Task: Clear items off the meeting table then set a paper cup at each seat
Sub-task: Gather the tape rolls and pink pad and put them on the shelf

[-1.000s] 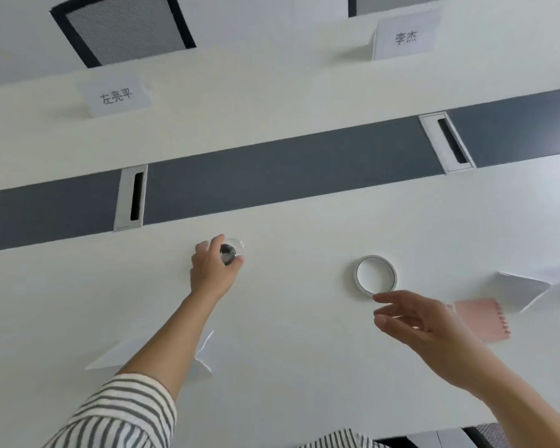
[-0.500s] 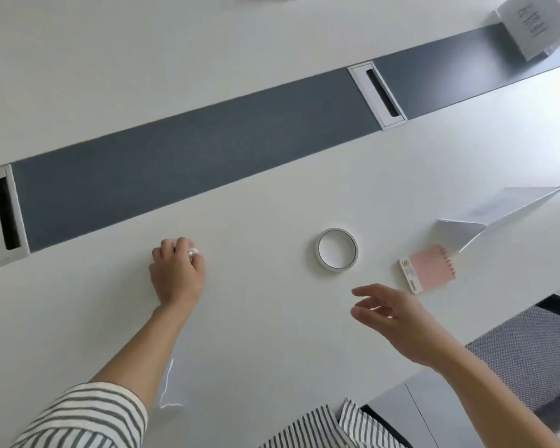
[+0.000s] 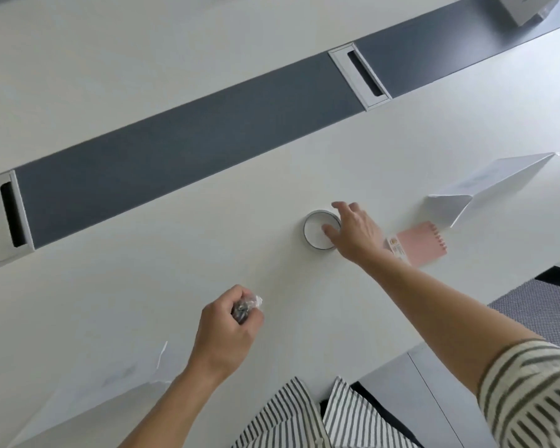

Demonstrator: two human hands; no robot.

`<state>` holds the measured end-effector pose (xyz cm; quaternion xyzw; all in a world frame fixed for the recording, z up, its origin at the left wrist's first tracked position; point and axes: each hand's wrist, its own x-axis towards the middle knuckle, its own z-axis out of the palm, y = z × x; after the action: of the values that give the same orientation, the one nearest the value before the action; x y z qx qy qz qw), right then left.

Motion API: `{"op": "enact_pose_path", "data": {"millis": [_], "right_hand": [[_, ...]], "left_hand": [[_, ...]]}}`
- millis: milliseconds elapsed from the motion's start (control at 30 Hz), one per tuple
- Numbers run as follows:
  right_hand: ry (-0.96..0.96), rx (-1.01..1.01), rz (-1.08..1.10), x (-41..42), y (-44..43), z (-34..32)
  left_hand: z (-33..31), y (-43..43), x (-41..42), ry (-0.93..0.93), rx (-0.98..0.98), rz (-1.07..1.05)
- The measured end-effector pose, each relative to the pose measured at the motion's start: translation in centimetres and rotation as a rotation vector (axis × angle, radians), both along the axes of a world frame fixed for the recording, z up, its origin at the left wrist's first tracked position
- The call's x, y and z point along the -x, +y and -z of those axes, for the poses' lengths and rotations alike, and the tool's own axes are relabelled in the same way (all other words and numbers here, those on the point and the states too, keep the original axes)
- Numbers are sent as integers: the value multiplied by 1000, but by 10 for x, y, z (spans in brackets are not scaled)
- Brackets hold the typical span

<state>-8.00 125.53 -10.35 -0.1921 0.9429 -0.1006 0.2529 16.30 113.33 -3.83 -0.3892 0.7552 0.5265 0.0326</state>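
My left hand [image 3: 227, 331] is closed around a small clear-wrapped object [image 3: 248, 307] with a dark core, held just above the white table [image 3: 143, 286]. My right hand [image 3: 353, 234] reaches over a white tape roll [image 3: 314, 234] lying flat on the table. Its thumb rests inside the ring and its fingers lie over the far rim. No paper cup is in sight.
A pink spiral notepad [image 3: 421, 244] lies just right of the tape roll. A folded white name card [image 3: 485, 189] stands beyond it, another [image 3: 88, 392] lies near my left elbow. A grey strip [image 3: 175, 150] with two cable slots [image 3: 359, 76] crosses the table. A chair seat [image 3: 540, 312] is at right.
My left hand has lifted the wrapped object and drawn it back toward me. My right hand has gone forward onto the tape roll. The view has shifted.
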Motion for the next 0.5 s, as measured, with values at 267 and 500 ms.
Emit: {"op": "enact_pose_path", "data": {"millis": [267,500], "right_hand": [[57,79,-4,5,-6,30],[-139,367,45,-5,35,-1]], "left_hand": [[-4,36,-30,-39,-21,-71],[-9,53,5,63,-156,-130]]}}
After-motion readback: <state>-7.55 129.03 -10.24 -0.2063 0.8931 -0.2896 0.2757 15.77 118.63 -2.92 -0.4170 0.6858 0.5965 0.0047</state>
